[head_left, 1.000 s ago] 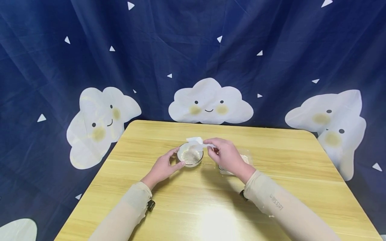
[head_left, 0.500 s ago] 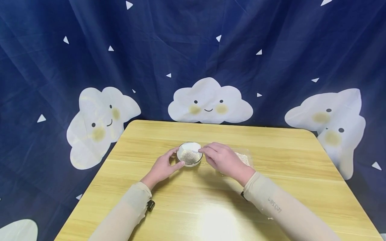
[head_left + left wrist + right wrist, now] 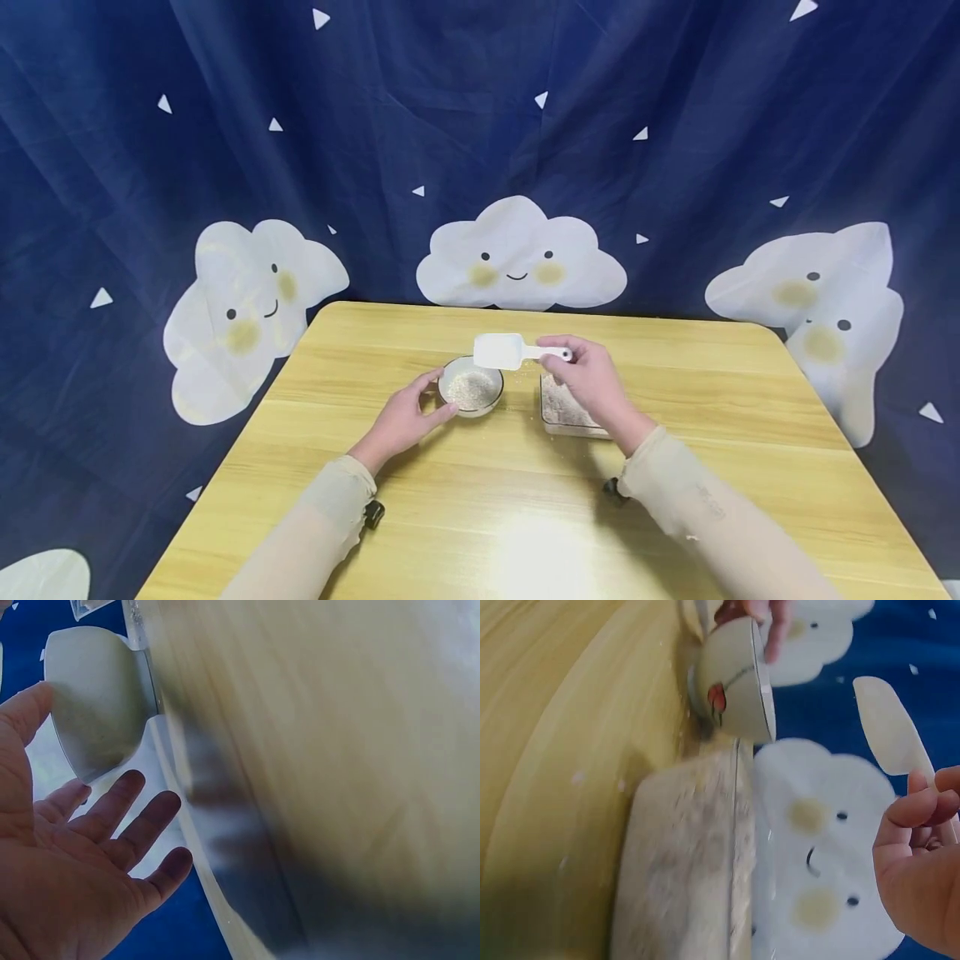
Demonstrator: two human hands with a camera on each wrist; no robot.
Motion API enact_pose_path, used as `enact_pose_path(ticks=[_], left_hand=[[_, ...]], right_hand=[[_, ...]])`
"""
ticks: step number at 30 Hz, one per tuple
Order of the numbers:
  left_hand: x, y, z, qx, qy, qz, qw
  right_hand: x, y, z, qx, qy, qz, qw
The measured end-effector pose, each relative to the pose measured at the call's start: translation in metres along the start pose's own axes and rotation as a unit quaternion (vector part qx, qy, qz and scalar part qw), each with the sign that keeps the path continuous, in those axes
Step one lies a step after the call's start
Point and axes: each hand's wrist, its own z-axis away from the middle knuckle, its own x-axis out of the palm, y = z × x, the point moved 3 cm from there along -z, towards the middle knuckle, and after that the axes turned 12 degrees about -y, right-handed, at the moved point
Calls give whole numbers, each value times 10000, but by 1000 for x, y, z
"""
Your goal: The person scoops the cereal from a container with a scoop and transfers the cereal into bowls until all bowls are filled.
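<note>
Over on the left of the head view, the left hand (image 3: 405,419) cups the bowl (image 3: 471,387) from its left side, fingers (image 3: 430,381) loosely curved round the rim and wall. From the left wrist view the fingers look pretty spread and relaxed right beside the bowl, so it's more of a steadying touch than a real grip. The bowl sits on the counter (image 3: 480,500) around the middle of the frame, with pale grain in it.

Just right of and above the bowl is the scoop (image 3: 501,352), held in the air by the right hand (image 3: 592,385). Fingertips pinch the handle end, and the scoop's long axis runs roughly level, left to right, with the wide end pointing left toward the bowl. So the scoop head hangs just past the bowl's upper right rim, not touching it.

Right below that hand is the box (image 3: 570,408) of the same grain, close beside the bowl on its right. A few loose grains lie on the counter between them.
</note>
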Motion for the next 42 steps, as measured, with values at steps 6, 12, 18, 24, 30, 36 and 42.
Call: enact_pose_path(ticks=[6, 12, 18, 24, 30, 36, 42], left_hand=[[3, 0, -1, 28, -37, -30, 10000], [-1, 5, 3, 83, 193, -105, 9997], [-4, 44, 6, 857, 473, 67, 9952], [22, 89, 3, 1224, -366, 523, 9904], [61, 114, -14, 1090, -1225, 185, 9863], [83, 115, -35, 695, -1340, 75, 9885], [94, 115, -47, 579, -1441, 147, 9878]], right_hand=[[-52, 26, 26, 270, 272, -1056, 9937], [-104, 46, 61, 303, 583, -880, 9940], [-135, 59, 85, 518, 528, -322, 9967], [-138, 54, 92, 668, 313, 619, 9954], [-129, 39, 87, 713, 248, 1629, 9838], [-121, 32, 79, 760, 315, 2159, 9729], [-117, 31, 75, 642, 340, 2450, 9668]])
